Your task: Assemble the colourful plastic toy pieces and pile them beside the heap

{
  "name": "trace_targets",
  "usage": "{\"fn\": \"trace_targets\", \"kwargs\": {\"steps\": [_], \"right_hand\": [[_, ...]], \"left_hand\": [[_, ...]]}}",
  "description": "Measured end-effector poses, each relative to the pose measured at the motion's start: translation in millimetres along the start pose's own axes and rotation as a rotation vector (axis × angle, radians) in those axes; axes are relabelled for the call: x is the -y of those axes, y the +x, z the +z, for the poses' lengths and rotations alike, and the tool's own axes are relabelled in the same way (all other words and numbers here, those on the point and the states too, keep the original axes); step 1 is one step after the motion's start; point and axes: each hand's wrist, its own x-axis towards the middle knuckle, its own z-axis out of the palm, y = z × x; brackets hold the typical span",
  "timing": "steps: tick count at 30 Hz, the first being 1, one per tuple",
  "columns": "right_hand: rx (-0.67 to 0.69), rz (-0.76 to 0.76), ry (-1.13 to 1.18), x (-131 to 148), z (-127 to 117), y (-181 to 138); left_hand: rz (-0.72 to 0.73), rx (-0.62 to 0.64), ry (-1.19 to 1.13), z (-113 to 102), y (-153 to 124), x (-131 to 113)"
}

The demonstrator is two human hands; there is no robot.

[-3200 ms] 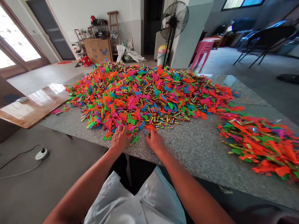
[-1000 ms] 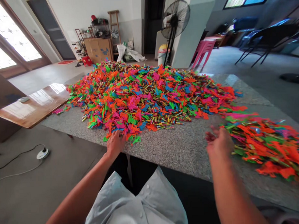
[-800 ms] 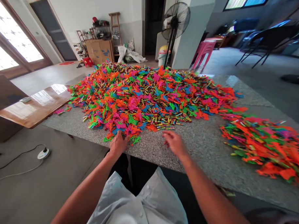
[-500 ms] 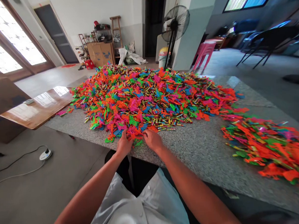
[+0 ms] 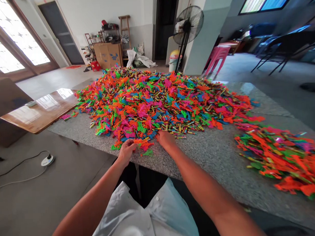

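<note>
Half a second ago both hands met at the near edge of the big heap; now the right hand has pushed a little farther from the body, into the heap's fringe, while the left hand has drawn slightly back toward the table edge with an orange piece. A second ago the right hand was out by the smaller pile, so it has swung all the way back.

The left hand is curled, fingers pinched on the orange piece, which sticks out to its right over the table. A loose green piece lies just right of that hand, touching nothing else I can make out. The right hand lies palm down, fingers bent into the bright bits at the heap's rim; whether it has hold of anything I cannot tell, since the fingertips are buried.

The heap spreads away beyond both hands, a jumble of orange, pink, green and blue plastic shapes with small stick-like bits among them. Far to the right of the right hand, well apart from it, lies the smaller pile. Left of the left hand, a wooden tabletop butts against the table, and below it a socket sits on the floor. A fan stands past the heap.
</note>
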Motion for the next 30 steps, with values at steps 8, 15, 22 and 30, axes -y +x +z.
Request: {"fn": "trace_targets", "kwargs": {"steps": [8, 15, 22, 30], "right_hand": [[-0.16, 0.013, -0.029, 7.4, 0.8, 18.0], [-0.025, 0.071, -0.05, 3.8, -9.9, 29.5], [-0.166, 0.101, 0.125, -4.3, -24.7, 3.6], [0.116, -0.06, 1.451, 28.6, -19.1, -68.5]], "left_hand": [[-0.018, -0.027, 0.058, -7.1, -2.2, 0.0], [-0.024, 0.003, -0.034, -6.3, -3.8, -5.5], [0.003, 0.074, -0.023, -0.3, -6.5, -10.5], [0.077, 0.279, 0.016, 19.1, -10.3, -18.1]]}}
